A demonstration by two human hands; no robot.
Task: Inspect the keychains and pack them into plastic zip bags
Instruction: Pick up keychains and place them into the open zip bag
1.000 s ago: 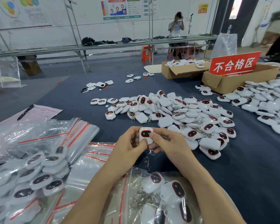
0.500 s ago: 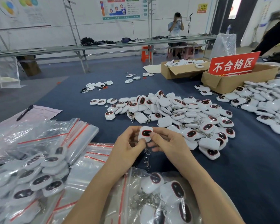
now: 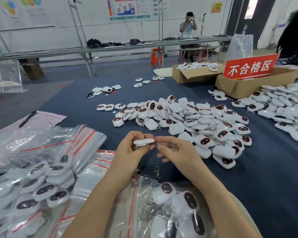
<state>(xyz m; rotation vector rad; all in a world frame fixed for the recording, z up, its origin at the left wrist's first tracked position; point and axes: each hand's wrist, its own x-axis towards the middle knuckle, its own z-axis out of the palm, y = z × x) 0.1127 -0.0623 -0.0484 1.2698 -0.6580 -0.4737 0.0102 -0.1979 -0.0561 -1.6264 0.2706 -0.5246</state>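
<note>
Near the middle of the table [image 3: 265, 186], the left hand [image 3: 129, 152] is pinching the white keychain [image 3: 143, 141] edge-on between curled fingers while the right hand [image 3: 177, 152] is nipping its metal clasp [image 3: 159, 144] just to the right, so the smooth shell is at risk of slipping uninspected onto the zip bag [image 3: 126, 219] below.
</note>
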